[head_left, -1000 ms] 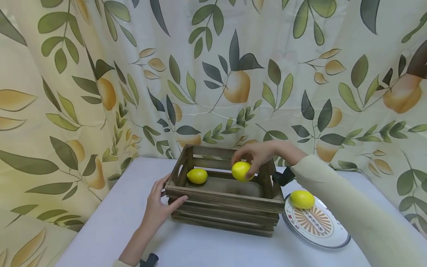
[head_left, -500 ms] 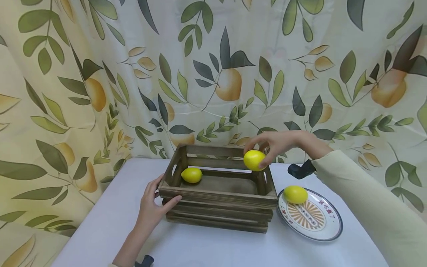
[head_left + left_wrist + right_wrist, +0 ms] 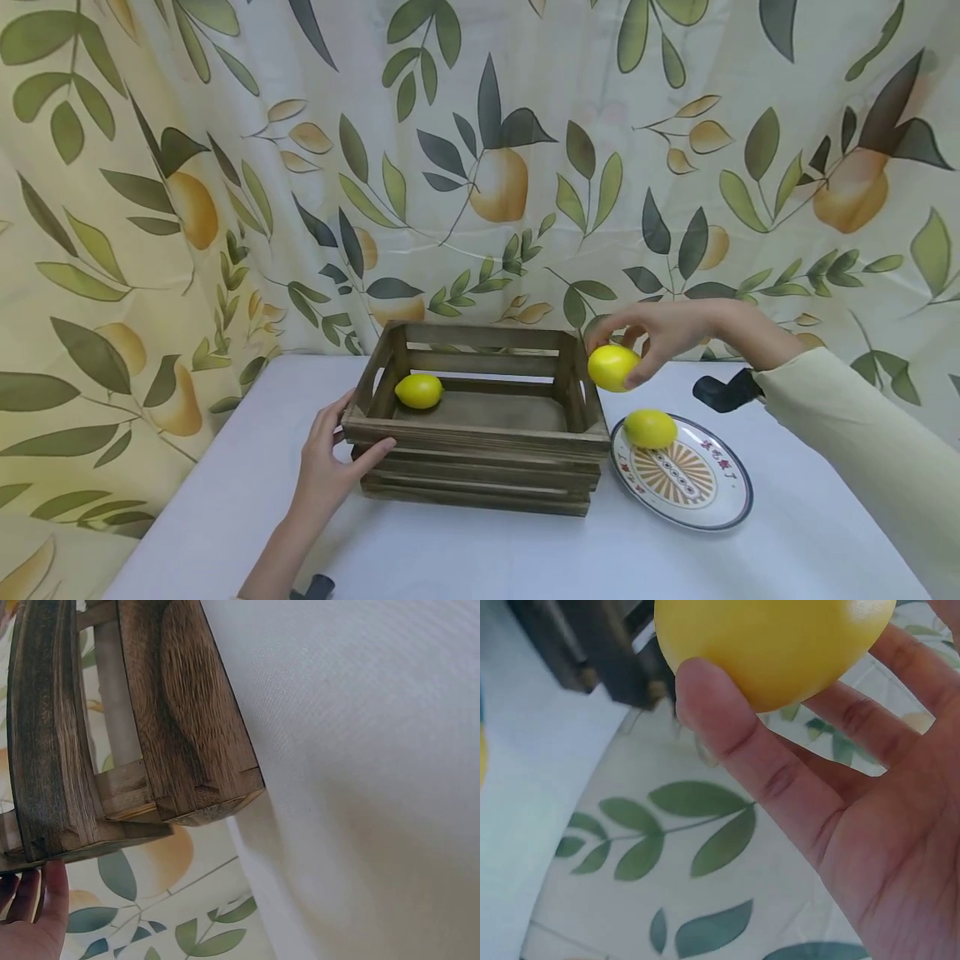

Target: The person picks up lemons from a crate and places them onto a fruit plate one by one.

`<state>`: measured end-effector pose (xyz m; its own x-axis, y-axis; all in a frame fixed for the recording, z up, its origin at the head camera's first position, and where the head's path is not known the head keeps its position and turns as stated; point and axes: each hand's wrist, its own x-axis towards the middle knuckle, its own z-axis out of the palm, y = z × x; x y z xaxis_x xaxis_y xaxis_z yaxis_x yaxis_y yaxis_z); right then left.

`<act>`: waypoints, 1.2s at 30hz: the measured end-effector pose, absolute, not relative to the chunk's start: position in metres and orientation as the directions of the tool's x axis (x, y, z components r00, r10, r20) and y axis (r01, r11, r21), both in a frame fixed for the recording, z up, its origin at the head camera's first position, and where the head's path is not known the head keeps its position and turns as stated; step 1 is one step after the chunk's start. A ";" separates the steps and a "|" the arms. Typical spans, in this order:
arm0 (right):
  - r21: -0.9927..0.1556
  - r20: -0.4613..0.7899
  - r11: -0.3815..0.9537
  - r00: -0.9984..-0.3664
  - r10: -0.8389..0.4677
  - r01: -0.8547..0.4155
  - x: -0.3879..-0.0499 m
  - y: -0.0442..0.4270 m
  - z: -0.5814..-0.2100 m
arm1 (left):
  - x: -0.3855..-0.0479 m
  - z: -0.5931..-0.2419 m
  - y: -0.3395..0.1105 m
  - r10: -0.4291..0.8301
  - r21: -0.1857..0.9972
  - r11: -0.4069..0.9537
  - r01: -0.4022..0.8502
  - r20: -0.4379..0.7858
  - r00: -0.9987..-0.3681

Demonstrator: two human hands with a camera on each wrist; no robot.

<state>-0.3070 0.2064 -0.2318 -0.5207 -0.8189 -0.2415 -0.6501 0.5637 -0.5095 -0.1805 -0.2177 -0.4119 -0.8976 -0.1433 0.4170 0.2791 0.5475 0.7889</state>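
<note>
A dark wooden slatted crate (image 3: 480, 435) stands on the table, with one lemon (image 3: 418, 391) inside at its left end. My left hand (image 3: 326, 462) grips the crate's front left corner, thumb on the front slat and fingers at the left side. Beyond the crate's right end, my right hand (image 3: 667, 333) pinches a second lemon (image 3: 611, 368) in the air between thumb and fingers. The right wrist view shows the thumb (image 3: 720, 712) against this lemon's underside. Below it, a third lemon (image 3: 650, 429) lies on the back left of a round plate (image 3: 705, 492).
The plate, patterned with orange rays and red characters, sits close to the crate's right side. A white cloth (image 3: 450, 558) covers the table. Behind and to the left hangs a curtain (image 3: 465, 275) printed with leaves and fruit.
My right hand has carried its lemon rightward, from over the crate's inside to past its right end. My left hand keeps its grip on the corner. The head view has shifted slightly right.
</note>
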 end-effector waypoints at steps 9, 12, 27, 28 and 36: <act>-0.499 -0.288 0.618 -0.556 -0.780 -0.608 -0.296 0.244 -0.249 | -0.181 -0.414 -0.218 -0.137 0.785 0.545 0.295 0.431 -0.892; -0.529 -0.318 0.642 -0.571 -0.757 -0.555 -0.295 0.258 -0.258 | -0.181 -0.415 -0.218 -0.144 0.791 0.543 0.283 0.420 -0.896; -0.635 -0.353 0.687 -0.659 -0.665 -0.353 -0.293 0.321 -0.325 | -0.183 -0.415 -0.218 -0.133 0.794 0.530 0.297 0.424 -0.896; -0.638 -0.350 0.686 -0.663 -0.662 -0.349 -0.294 0.323 -0.330 | -0.183 -0.415 -0.218 -0.133 0.794 0.531 0.296 0.423 -0.896; -0.607 -0.377 0.741 -0.717 -0.587 -0.287 -0.295 0.334 -0.357 | -0.184 -0.415 -0.219 -0.137 0.791 0.535 0.296 0.427 -0.894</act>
